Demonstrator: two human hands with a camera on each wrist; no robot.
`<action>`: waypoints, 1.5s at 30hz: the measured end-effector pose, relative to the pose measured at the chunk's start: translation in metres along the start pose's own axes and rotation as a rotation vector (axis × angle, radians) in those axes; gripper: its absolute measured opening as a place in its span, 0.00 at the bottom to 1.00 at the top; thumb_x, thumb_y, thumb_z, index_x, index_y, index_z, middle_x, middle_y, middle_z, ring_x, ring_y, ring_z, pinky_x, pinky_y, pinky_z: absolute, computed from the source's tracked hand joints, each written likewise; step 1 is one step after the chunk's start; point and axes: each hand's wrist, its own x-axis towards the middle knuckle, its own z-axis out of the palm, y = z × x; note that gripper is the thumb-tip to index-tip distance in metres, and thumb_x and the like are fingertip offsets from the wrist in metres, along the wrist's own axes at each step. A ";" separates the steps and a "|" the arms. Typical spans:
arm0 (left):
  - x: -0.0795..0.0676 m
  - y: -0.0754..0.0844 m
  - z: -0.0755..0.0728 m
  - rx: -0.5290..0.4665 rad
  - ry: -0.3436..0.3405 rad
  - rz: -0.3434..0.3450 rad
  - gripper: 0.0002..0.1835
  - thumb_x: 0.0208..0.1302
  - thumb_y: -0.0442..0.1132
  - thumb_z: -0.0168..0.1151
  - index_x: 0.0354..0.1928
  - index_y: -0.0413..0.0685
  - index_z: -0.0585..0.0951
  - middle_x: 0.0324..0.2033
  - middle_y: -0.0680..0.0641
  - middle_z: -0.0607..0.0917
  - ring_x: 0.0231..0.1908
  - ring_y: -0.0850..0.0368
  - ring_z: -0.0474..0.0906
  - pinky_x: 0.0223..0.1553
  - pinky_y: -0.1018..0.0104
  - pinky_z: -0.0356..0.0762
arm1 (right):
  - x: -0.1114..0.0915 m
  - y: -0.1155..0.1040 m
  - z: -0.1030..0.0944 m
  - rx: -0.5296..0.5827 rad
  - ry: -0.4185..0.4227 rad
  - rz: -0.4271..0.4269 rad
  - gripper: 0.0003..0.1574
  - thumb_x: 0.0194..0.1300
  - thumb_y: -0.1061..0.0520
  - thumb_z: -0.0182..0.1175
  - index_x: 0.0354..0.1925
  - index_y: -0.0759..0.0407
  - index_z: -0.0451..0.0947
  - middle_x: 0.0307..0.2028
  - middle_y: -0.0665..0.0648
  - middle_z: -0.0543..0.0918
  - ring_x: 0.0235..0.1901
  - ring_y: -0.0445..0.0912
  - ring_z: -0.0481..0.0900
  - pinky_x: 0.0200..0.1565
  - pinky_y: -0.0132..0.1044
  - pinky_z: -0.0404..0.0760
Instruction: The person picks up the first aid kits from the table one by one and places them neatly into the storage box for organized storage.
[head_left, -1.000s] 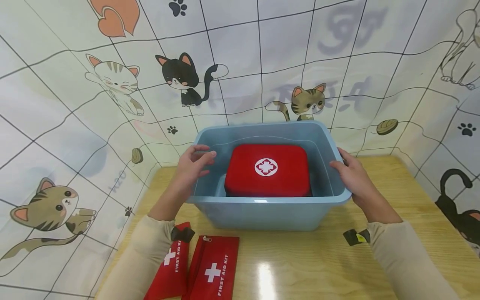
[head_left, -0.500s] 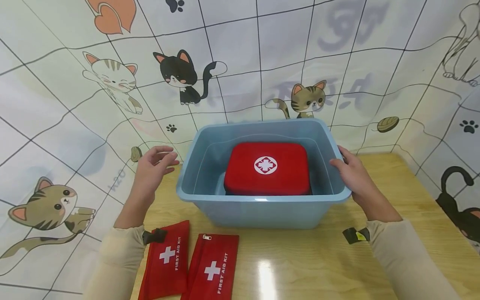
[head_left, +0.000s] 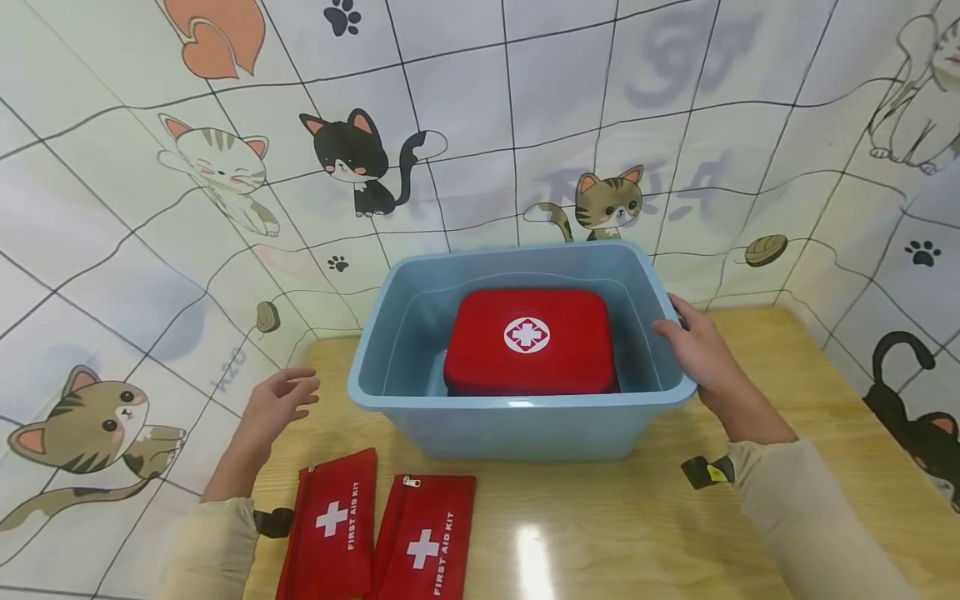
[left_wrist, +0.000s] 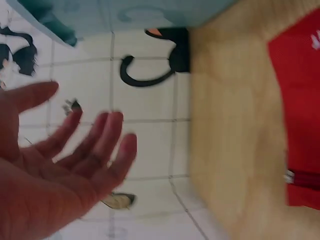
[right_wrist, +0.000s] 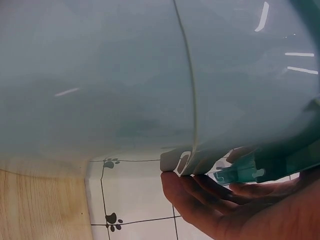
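A light blue plastic bin [head_left: 517, 429] stands on the table with a red zip case [head_left: 558, 358] inside it, marked with a white cross emblem. My right hand [head_left: 705, 350] holds the bin's right rim, thumb over the edge. In the right wrist view the fingers [right_wrist: 200, 200] touch the outer wall from below the rim. My left hand [head_left: 273, 408] hovers empty to the left of the bin, fingers loosely bent and apart from everything. Just right of the left wrist lies a red first aid pouch [head_left: 341, 558]. Beside it is a second red first aid pouch [head_left: 450, 508].
Wooden table [head_left: 592, 533] surrounds the bin and pouches. A white wall covering [head_left: 480, 167] with grid lines and cartoon cats rises close behind the bin and along both sides.
My left hand has moved away from the bin's left rim, leftward and down toward the table's left edge. The right hand has stayed on the rim, and the bin has not moved.
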 end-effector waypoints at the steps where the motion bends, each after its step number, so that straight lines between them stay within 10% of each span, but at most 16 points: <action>1: 0.001 -0.008 0.000 -0.008 -0.024 0.001 0.31 0.74 0.54 0.53 0.69 0.39 0.67 0.61 0.32 0.75 0.51 0.54 0.82 0.52 0.64 0.81 | 0.000 0.000 0.000 -0.001 0.001 0.003 0.39 0.79 0.53 0.37 0.80 0.56 0.36 0.75 0.72 0.49 0.67 0.73 0.57 0.60 0.74 0.62; 13: 0.002 -0.071 0.009 0.026 -0.178 -0.086 0.32 0.70 0.49 0.62 0.68 0.38 0.68 0.59 0.32 0.77 0.56 0.35 0.77 0.55 0.46 0.78 | -0.002 0.002 0.001 0.003 0.005 0.020 0.39 0.79 0.53 0.37 0.80 0.55 0.35 0.75 0.72 0.48 0.68 0.73 0.56 0.60 0.74 0.62; 27: -0.010 -0.087 0.003 0.261 -0.358 -0.135 0.35 0.58 0.45 0.73 0.64 0.36 0.72 0.53 0.33 0.80 0.49 0.43 0.79 0.48 0.43 0.81 | -0.002 -0.001 0.002 -0.004 0.004 0.013 0.40 0.79 0.52 0.38 0.80 0.56 0.35 0.75 0.72 0.48 0.68 0.74 0.56 0.60 0.75 0.61; 45: -0.011 -0.103 0.016 0.300 -0.253 -0.109 0.36 0.48 0.37 0.78 0.59 0.34 0.74 0.52 0.29 0.78 0.48 0.38 0.77 0.44 0.47 0.84 | -0.002 -0.001 0.002 0.012 0.009 0.028 0.40 0.79 0.51 0.38 0.80 0.54 0.35 0.76 0.70 0.47 0.69 0.72 0.55 0.61 0.74 0.60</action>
